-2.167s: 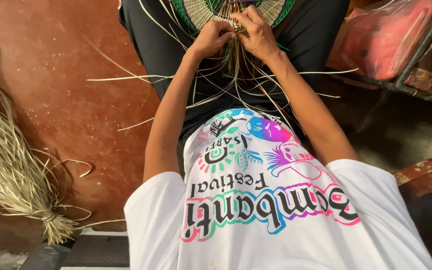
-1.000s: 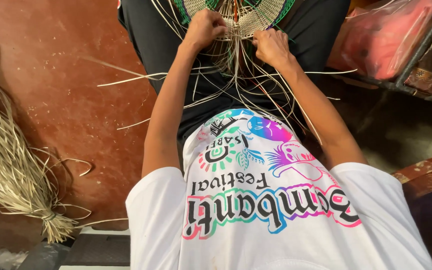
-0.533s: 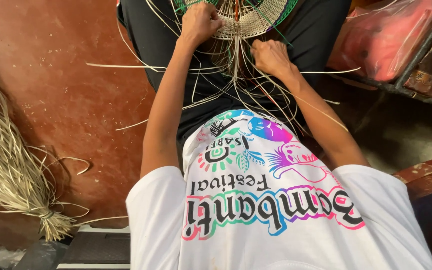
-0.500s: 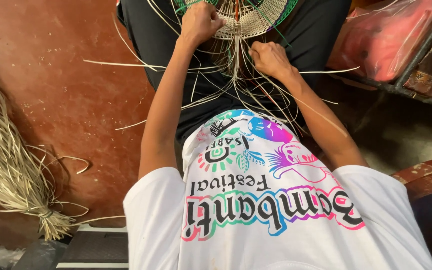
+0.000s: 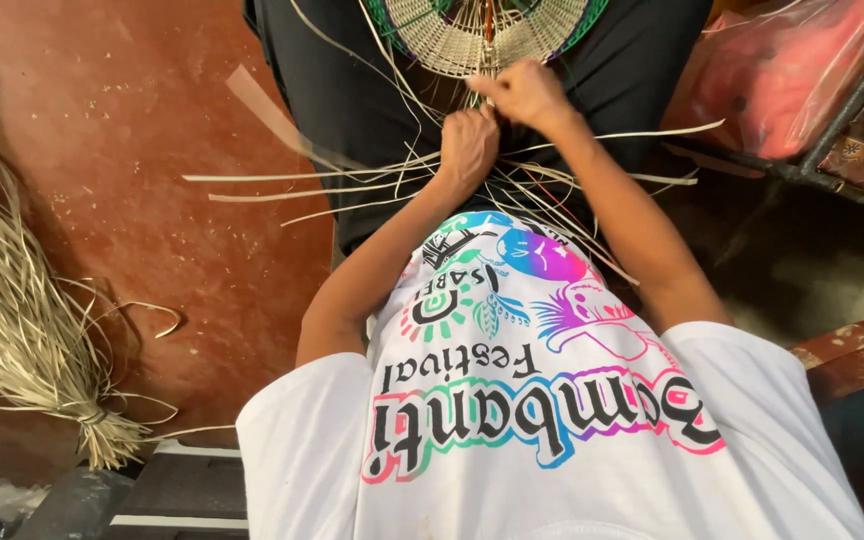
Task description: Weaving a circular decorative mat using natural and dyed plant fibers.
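Hands at centre top, seen from my head camera looking down over a white printed T-shirt. My left hand is clenched into a fist around a gathered cluster of loose pale straw strands, which fan out to both sides across my dark-trousered lap. My right hand sits just above and beside it, fingers pinched on a single strand at the lower edge of the round woven piece. That woven piece rests on my lap at the top of the view; it is tan in the middle with a green and dark rim, and only its lower half shows. The two hands are touching or nearly so; I cannot tell which. A bundle of dried straw, tied near one end, lies on the red-brown floor well apart to the left. A pink plastic bag sits behind a dark metal frame at upper right.
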